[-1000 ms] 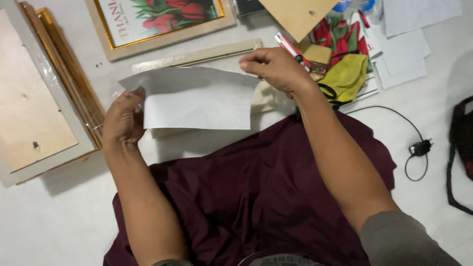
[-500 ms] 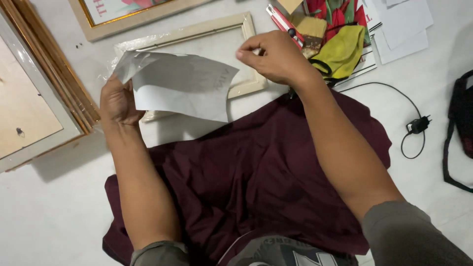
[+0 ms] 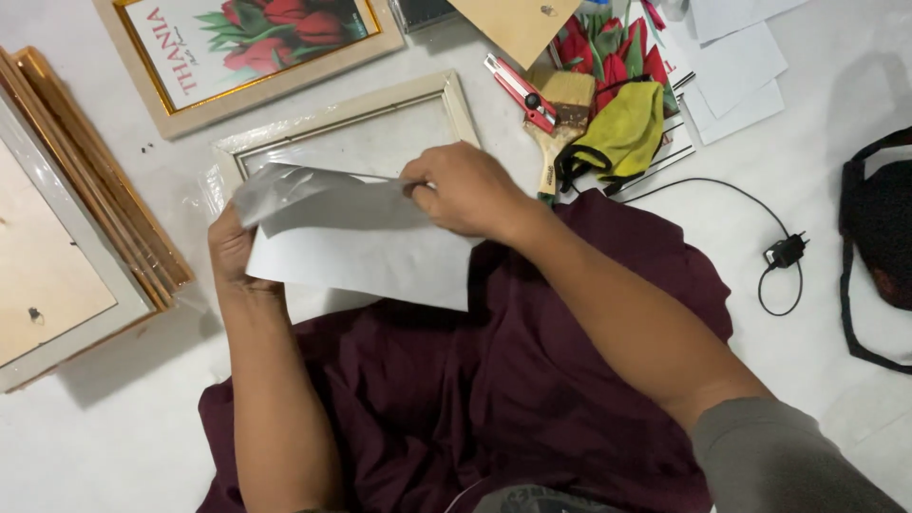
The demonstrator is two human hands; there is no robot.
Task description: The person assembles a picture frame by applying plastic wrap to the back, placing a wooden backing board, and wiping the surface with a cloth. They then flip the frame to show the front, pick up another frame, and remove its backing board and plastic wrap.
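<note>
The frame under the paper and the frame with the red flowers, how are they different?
The cream frame under the paper looks empty, with no picture showing; the flower frame holds a print of red tulips. The cream frame is partly hidden by the sheet that the left hand and right hand hold; the flower frame lies uncovered and untouched, though cut off at the picture's top. The flower frame has a gold inner edge. Both are pale, rectangular and lie flat.
</note>
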